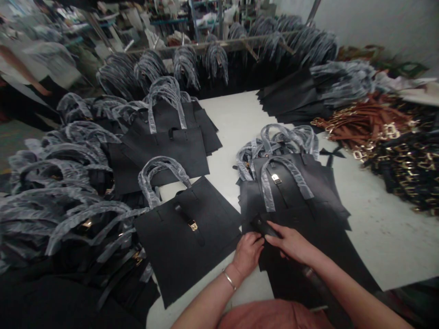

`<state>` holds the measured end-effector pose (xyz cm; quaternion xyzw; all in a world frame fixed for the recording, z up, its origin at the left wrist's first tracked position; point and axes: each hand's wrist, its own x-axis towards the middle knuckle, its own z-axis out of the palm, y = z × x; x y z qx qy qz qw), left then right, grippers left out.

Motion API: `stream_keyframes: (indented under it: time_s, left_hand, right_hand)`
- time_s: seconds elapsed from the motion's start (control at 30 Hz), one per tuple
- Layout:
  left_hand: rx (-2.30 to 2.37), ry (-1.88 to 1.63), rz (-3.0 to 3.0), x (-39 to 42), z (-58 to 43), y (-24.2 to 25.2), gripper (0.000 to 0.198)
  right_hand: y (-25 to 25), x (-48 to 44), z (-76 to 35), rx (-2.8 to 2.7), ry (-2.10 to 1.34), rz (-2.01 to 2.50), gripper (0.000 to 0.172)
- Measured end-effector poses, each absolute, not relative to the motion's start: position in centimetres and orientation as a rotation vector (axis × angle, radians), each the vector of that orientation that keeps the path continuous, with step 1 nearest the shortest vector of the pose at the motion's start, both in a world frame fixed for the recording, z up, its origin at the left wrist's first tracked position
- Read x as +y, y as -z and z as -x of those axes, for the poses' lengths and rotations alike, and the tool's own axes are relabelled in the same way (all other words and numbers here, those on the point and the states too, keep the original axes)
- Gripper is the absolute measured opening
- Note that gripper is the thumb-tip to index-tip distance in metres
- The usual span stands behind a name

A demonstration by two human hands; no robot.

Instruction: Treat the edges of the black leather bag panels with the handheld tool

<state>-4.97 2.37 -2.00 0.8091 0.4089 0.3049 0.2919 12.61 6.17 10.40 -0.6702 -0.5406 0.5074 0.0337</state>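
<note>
My right hand (pixel 291 244) pinches a black leather strap (pixel 264 226) lying across a stack of black bag panels (pixel 295 192). My left hand (pixel 247 253), with a metal bangle (pixel 229 279) on its wrist, curls against the strap's lower edge. Whether it grips the strap is hidden. Wrapped handles (pixel 274 183) and a small metal buckle (pixel 276 178) lie on the stack above my hands. To the left lies a separate black panel (pixel 185 242) with a gold buckle (pixel 192 225).
The white work table (pixel 384 228) holds piles of wrapped black bags (pixel 65 219), with tan straps (pixel 363 121) and black strap hardware (pixel 404 169) at right. More bags hang from a rack (pixel 212 45) behind. A person (pixel 24 64) stands at far left.
</note>
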Motion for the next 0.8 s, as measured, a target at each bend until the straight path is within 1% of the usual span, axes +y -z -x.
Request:
stream_keyframes:
  time_s: [0.13,0.33,0.5,0.6,0.7,0.8]
  left_hand:
    - [1.108,-0.750,-2.148,2.6,4.9,1.9,0.027]
    - [1.138,-0.732,-2.192,2.6,4.5,1.6,0.026]
    - [1.132,-0.658,-2.227,3.4,4.8,1.2,0.021]
    - [1.160,-0.596,-2.156,5.8,5.2,0.2,0.016]
    - [1.224,-0.582,-2.090,9.9,4.2,-1.7,0.022]
    - [1.159,-0.672,-2.171,14.7,1.3,-4.1,0.025]
  right_hand:
    - [-10.7,6.8,-12.0,-1.732,-1.506,2.046,0.070]
    - [-11.1,6.3,-12.2,-1.741,-1.541,2.034,0.066]
    - [-11.4,6.7,-11.4,-1.737,-1.387,1.971,0.064]
    - [-12.1,5.4,-13.1,-1.746,-1.295,1.858,0.063]
    - [-12.4,3.3,-15.9,-1.673,-1.267,1.849,0.065]
    - [-12.0,1.4,-18.3,-1.531,-1.226,1.956,0.070]
